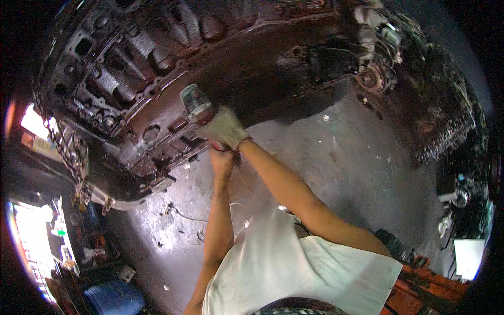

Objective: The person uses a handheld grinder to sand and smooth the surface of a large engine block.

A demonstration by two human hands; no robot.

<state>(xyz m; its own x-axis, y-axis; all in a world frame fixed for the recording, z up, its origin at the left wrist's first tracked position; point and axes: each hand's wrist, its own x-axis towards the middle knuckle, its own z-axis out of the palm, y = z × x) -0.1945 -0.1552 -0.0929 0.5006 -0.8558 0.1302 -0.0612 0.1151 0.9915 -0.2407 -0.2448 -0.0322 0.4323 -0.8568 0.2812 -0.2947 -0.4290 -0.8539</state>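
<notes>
A pale work glove covers my right hand [226,127], which is closed around a hand-held tool [195,102] with a rounded grey-green end and a dark reddish body. The exact kind of tool cannot be made out. It is held up against the lower side of a large, oily engine block [173,100]. My left hand [223,156] is just below the glove, close to a small red part [219,146]. The glove hides most of its fingers, so its grip does not show.
Ribbed cavities line the block's upper left. A hanging chain [71,157] is at left, and a round pulley-like part [370,79] at upper right. Thin cable [197,236] lies on the grey floor [367,178]. A blue container [114,299] stands lower left, orange metalwork [428,286] lower right.
</notes>
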